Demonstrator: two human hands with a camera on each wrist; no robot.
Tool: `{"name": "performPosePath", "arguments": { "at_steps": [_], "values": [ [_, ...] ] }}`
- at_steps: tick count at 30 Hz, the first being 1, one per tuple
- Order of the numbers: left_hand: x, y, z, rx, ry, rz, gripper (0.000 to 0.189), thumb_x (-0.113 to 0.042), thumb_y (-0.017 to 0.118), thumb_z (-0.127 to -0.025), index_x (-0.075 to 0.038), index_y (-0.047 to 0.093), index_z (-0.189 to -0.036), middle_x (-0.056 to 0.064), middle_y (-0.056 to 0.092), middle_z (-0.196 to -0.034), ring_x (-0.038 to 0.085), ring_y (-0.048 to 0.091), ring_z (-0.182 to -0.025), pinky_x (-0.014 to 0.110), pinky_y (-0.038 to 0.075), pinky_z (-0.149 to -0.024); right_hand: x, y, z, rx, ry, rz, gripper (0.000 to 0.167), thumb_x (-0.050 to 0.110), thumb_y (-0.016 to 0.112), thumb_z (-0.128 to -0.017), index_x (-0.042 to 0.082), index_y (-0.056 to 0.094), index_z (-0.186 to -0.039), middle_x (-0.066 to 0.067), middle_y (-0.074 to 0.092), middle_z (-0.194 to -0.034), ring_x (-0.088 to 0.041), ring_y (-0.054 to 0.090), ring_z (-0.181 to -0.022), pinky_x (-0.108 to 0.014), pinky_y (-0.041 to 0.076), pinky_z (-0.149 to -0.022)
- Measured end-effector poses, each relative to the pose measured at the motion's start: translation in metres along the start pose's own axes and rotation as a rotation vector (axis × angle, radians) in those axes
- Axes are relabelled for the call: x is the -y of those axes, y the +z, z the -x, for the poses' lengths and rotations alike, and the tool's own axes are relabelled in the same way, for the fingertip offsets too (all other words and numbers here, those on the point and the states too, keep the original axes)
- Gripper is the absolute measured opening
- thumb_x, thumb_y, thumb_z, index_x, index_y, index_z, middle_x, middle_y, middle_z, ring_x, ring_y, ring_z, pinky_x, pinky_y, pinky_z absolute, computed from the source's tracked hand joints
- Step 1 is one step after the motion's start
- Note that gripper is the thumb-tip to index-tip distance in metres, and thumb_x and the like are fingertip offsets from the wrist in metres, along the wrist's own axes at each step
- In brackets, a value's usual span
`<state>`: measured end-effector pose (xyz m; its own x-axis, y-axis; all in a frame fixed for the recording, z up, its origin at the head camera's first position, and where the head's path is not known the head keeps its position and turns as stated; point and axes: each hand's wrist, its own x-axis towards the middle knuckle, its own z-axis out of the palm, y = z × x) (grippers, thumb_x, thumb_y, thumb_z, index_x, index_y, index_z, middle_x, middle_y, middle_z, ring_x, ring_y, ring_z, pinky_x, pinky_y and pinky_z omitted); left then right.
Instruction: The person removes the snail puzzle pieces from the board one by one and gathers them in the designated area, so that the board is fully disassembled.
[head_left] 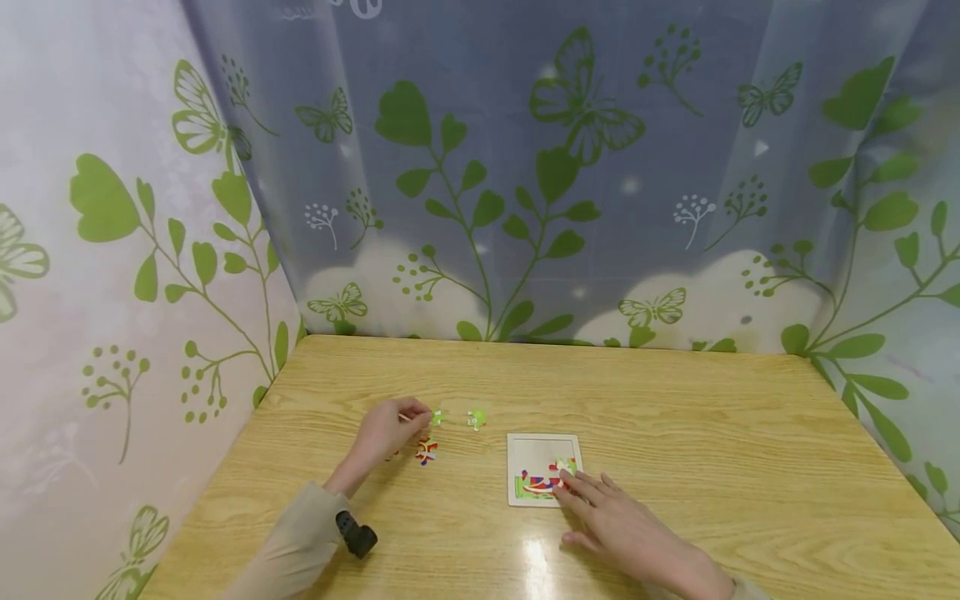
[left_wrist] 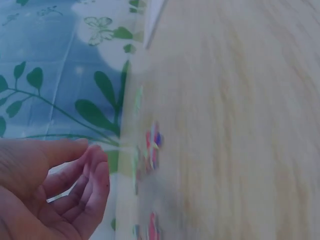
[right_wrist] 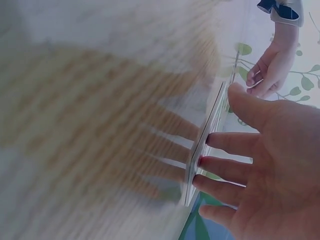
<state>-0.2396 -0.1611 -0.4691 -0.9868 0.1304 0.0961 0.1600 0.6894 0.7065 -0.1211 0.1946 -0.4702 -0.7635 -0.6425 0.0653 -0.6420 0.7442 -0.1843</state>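
Observation:
My left hand (head_left: 393,425), thumb and fingertips close together, hovers over the table beside a small green puzzle piece (head_left: 438,418). Nothing shows between its fingertips in the left wrist view. Another green piece (head_left: 477,419) lies a little to the right, and a red, white and blue piece (head_left: 427,451) lies nearer to me. The fingers of my right hand (head_left: 618,521) stretch over the right edge of a square puzzle board (head_left: 536,450), touching its lower right part. Several colourful pieces fill the bottom and right of the board; some are hidden under those fingertips.
A wooden table (head_left: 720,433) carries everything. Partly hidden by the left hand is one more reddish piece (head_left: 393,456). Fabric with green leaves and butterflies (head_left: 480,208) hangs behind the table and at both sides. My left wrist wears a black device (head_left: 356,534).

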Motion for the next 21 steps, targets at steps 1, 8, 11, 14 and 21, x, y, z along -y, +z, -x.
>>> {"name": "performPosePath", "arguments": {
  "at_steps": [1, 8, 11, 14, 21],
  "values": [
    [-0.002, 0.000, -0.001, -0.002, 0.003, 0.016, 0.011, -0.022, 0.071, -0.096, -0.012, 0.078, -0.099, 0.002, 0.073, -0.080, 0.011, 0.065, -0.071, 0.026, 0.050, -0.057, 0.000, 0.000, 0.000, 0.001, 0.004, -0.011, 0.059, 0.043, 0.060, -0.100, 0.002, 0.056, -0.143, -0.020, 0.049, -0.151, -0.040, 0.048, -0.136, -0.059, 0.037, -0.112],
    [-0.021, 0.008, -0.004, 0.048, 0.063, 0.241, 0.023, -0.022, 0.069, -0.099, -0.002, 0.076, -0.106, 0.017, 0.074, -0.092, 0.032, 0.072, -0.079, 0.035, 0.061, -0.066, -0.001, 0.000, 0.000, -0.002, 0.038, -0.101, 0.059, 0.044, 0.059, -0.101, 0.003, 0.056, -0.144, -0.021, 0.047, -0.152, -0.042, 0.047, -0.137, -0.061, 0.033, -0.113],
    [-0.029, 0.014, -0.006, 0.074, 0.112, 0.307, 0.025, -0.021, 0.067, -0.100, 0.001, 0.074, -0.108, 0.021, 0.073, -0.094, 0.037, 0.073, -0.082, 0.043, 0.062, -0.071, -0.001, 0.001, 0.000, -0.007, 0.047, -0.117, 0.057, 0.042, 0.060, -0.101, 0.004, 0.056, -0.143, -0.020, 0.048, -0.151, -0.043, 0.047, -0.137, -0.061, 0.033, -0.114],
    [-0.036, 0.022, -0.007, 0.097, 0.147, 0.355, 0.023, -0.020, 0.066, -0.100, 0.001, 0.074, -0.109, 0.021, 0.073, -0.095, 0.039, 0.072, -0.084, 0.045, 0.062, -0.074, 0.000, 0.001, 0.000, -0.013, 0.054, -0.129, 0.056, 0.040, 0.061, -0.101, 0.004, 0.056, -0.143, -0.020, 0.048, -0.151, -0.042, 0.046, -0.138, -0.061, 0.031, -0.114],
    [-0.056, 0.045, -0.010, 0.150, 0.180, 0.374, 0.020, -0.016, 0.064, -0.101, 0.000, 0.074, -0.107, 0.018, 0.075, -0.096, 0.032, 0.074, -0.084, 0.039, 0.062, -0.074, -0.002, 0.002, 0.000, -0.037, 0.045, -0.142, 0.057, 0.041, 0.061, -0.100, 0.007, 0.055, -0.145, -0.019, 0.046, -0.153, -0.039, 0.047, -0.138, -0.062, 0.032, -0.114]
  ]
}}
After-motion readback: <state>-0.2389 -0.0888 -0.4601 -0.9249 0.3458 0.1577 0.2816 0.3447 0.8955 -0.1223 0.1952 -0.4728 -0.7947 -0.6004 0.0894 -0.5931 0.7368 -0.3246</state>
